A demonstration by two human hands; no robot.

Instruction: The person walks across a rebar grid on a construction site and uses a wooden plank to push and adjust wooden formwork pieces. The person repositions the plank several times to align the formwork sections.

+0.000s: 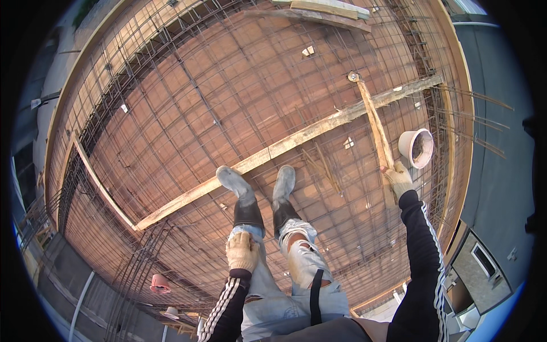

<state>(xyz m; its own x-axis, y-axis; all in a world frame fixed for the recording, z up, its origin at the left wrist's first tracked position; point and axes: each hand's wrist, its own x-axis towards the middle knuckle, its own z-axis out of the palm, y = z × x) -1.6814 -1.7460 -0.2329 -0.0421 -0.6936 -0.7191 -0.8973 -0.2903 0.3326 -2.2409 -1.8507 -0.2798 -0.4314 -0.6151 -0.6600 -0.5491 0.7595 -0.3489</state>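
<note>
My right hand [398, 179], in a pale work glove, is closed around the near end of a long, narrow wooden strip [373, 121]. The strip runs away from me over the rebar mesh and crosses a long timber board [319, 126]. At its far end sits a small round metallic-looking piece [353, 76], too small to make out. My left hand [242, 251], also gloved, lies over my left knee with nothing visible in it. Its fingers are draped over the torn jeans and partly hidden. A pinkish-white bucket [403, 146] lies tilted just beyond my right hand.
A rebar grid [188, 122] covers brown formwork panels under my boots [235, 179]. Stacked timbers [330, 12] lie at the far side. Loose wood strips [326, 171] are right of my feet. Bar ends [484, 122] stick out at the right edge; a pink bucket [160, 284] is lower left.
</note>
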